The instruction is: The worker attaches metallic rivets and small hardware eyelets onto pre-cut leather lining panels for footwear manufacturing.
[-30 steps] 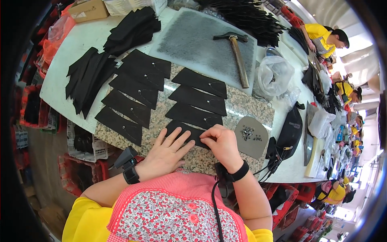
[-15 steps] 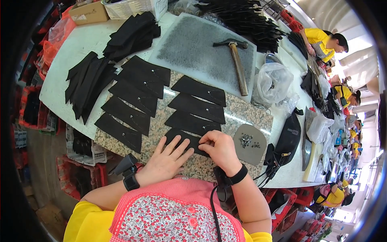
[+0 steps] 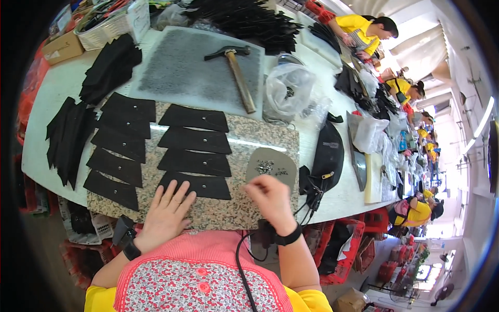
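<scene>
My left hand [image 3: 169, 205] lies with fingers spread on the left end of the nearest black fabric piece [image 3: 213, 187] in the right column. A small shiny stud shows on that piece. My right hand [image 3: 273, 202] hovers over the speckled stone slab [image 3: 234, 216], just short of a grey pad [image 3: 287, 165]. Its fingers are bent together; anything between them is too small to make out. Small metal studs [image 3: 265, 167] lie in two little heaps on the pad. A left column of overlapping black pieces [image 3: 114, 165] also bears studs.
A hammer [image 3: 240, 80] rests on a translucent board [image 3: 171, 70] beyond the slab. Black fabric stacks [image 3: 110, 70] stand at the left. A plastic bag [image 3: 288, 88] and a black waist bag [image 3: 328, 153] are on the right. Co-workers [image 3: 358, 31] sit farther right.
My right hand has left the nearest black piece and moved right toward the grey pad. My left hand stays on the piece, shifted toward its left end. The whole view has shifted.
</scene>
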`<state>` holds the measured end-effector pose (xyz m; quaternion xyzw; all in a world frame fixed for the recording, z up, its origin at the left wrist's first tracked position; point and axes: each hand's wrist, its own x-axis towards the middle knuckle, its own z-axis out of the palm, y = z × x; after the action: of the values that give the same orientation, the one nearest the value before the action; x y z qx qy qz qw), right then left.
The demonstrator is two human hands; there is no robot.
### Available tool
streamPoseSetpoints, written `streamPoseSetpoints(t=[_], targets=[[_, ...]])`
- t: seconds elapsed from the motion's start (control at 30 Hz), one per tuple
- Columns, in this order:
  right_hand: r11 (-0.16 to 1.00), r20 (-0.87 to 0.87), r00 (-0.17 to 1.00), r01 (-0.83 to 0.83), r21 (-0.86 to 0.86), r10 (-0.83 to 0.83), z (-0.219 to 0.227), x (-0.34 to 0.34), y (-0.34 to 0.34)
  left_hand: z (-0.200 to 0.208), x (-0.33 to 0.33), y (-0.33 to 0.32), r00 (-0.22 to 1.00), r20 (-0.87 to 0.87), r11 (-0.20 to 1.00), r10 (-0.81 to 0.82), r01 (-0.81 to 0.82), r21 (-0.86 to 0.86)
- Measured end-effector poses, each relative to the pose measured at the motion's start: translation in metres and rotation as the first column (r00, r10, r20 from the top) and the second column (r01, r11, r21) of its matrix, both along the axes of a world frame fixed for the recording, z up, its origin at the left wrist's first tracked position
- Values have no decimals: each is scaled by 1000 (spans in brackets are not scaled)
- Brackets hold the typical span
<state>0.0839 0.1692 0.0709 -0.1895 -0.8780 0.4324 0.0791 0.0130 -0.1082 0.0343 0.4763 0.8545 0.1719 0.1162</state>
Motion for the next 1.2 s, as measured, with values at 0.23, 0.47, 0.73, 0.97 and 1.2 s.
streamPoseSetpoints(t=[0.23,0.47,0.73,0.97,1.2], targets=[[894,-40,957,284,347,-288,-31,20,75,23,3,9,991,-12,991,130,-130,-30],[913,-17,945,320,254,-327,-47,31,101,66,-71,-78,720,27,657,693,-646,389],[918,46,917,395,29,-396,-51,27,100,13,-165,-188,257,-184,315,949,-831,460],[941,-32,943,333,61,-332,-64,25,113,9,-186,-179,279,-356,351,892,-923,155],[907,-100,907,392,-157,-409,-43,34,107,35,-146,-170,163,-354,348,921,-751,560]])
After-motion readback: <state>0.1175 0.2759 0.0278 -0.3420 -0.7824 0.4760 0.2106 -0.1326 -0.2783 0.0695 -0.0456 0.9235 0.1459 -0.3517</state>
